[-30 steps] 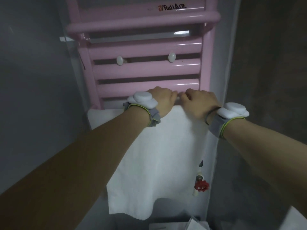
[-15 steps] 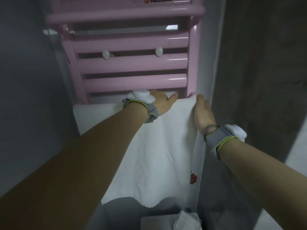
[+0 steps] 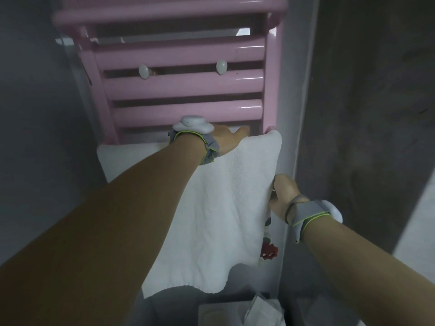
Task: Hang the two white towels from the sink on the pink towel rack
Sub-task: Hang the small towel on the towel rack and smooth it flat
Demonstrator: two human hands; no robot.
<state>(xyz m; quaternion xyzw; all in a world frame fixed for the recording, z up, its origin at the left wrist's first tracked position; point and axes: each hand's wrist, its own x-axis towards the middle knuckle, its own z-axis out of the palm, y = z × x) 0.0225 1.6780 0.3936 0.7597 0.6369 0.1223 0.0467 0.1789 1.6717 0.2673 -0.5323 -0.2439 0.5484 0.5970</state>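
Note:
The pink towel rack (image 3: 186,111) fills the top of the view with its horizontal bars. A white towel (image 3: 226,208) hangs over a low bar and falls in front of the rack. My left hand (image 3: 228,140) rests on the towel's top fold at the bar, its fingers stretched to the right. Lower down, my right hand (image 3: 282,196) pinches the towel's right edge; its fingertips are hidden behind the cloth. More white cloth (image 3: 122,158) shows to the left behind my left forearm; I cannot tell whether it is the same towel.
Two white knobs (image 3: 144,71) (image 3: 221,66) stick out between the rack's bars. A red valve handle (image 3: 269,250) sits below the towel's right side. A dark wall (image 3: 364,114) stands close on the right and a grey wall on the left. A white box with a bag (image 3: 259,311) lies below.
My right hand has slid from the towel's top at the bar down along its right edge and now pinches it. My left hand stays at the top fold.

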